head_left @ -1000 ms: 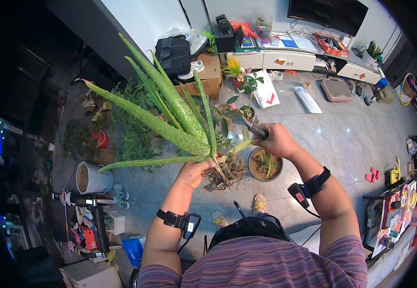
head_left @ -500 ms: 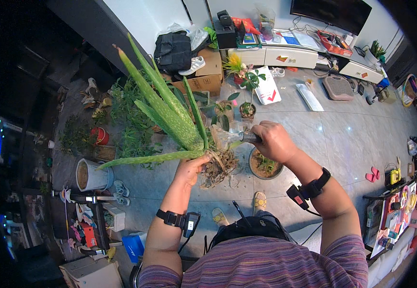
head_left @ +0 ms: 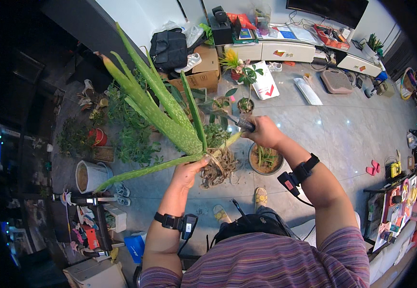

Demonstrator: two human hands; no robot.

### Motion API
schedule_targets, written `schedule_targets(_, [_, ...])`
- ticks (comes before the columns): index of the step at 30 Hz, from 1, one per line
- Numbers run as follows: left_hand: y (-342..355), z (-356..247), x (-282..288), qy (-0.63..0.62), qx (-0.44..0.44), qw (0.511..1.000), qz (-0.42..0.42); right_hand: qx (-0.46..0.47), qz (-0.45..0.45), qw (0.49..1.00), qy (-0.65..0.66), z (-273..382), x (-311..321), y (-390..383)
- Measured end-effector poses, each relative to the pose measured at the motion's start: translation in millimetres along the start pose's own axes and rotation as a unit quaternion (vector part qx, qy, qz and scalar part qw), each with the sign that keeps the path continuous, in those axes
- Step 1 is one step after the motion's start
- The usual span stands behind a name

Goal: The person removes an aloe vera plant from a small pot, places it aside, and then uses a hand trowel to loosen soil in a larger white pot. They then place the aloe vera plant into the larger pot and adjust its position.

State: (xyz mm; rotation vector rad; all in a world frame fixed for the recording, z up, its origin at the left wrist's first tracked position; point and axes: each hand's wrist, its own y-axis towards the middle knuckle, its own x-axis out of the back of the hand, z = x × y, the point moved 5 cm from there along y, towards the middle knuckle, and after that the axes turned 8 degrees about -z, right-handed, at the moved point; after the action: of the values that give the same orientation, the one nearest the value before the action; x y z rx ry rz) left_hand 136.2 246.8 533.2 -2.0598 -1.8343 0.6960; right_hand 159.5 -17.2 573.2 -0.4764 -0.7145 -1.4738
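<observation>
My striped shirt [head_left: 256, 261] is filling the bottom of my view, and my yellow sandals [head_left: 261, 198] are showing on the tiled floor beyond it; each forearm is wearing a black strap, the left strap [head_left: 171, 221] and the right strap [head_left: 309, 165] both carrying a small box. My left hand [head_left: 187, 174] is closing around the base of the large aloe plant [head_left: 177, 132], its thumb lying across the spot where leaves are meeting roots; the brown root ball [head_left: 220, 169] is hanging bare just right of that thumb, and the speckled leaves are fanning up and to the left, one of them stretching low over the floor. My right hand [head_left: 264, 132] is wrapping its curled fingers around a dark-handled tool [head_left: 245, 125], whose far end is pointing up and leftward, its shape too unclear to tell; a pale yellowish leaf [head_left: 232, 140] is running from the plant's base towards that hand, and I cannot tell whether my fingers are pinching its tip. Below my right hand a round pot [head_left: 266, 162] of soil is standing on the floor with small green shoots inside; off to the left a white bucket [head_left: 93, 176] is standing; farther out, leafy plants [head_left: 129, 125] are spreading, a small potted plant [head_left: 246, 103] is standing, and a cardboard box [head_left: 203, 79] is sitting beside a low white cabinet [head_left: 287, 52].
</observation>
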Motion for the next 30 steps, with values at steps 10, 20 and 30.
schedule_targets(10, [-9.0, 1.8, 3.1, -0.039, -0.019, 0.999, 0.023, 0.069, 0.004, 0.998, -0.003, 9.5, -6.0, 3.1])
schedule_targets(20, [-8.4, 6.0, 9.8, -0.03, -0.061, 0.997, 0.038, 0.208, -0.027, 0.974, -0.082, 47.1, 6.9, 7.2])
schedule_targets(30, [-9.8, 16.1, 23.2, -0.092, -0.028, 0.994, -0.06, 0.153, -0.072, 0.984, -0.052, 59.4, 14.3, -17.0])
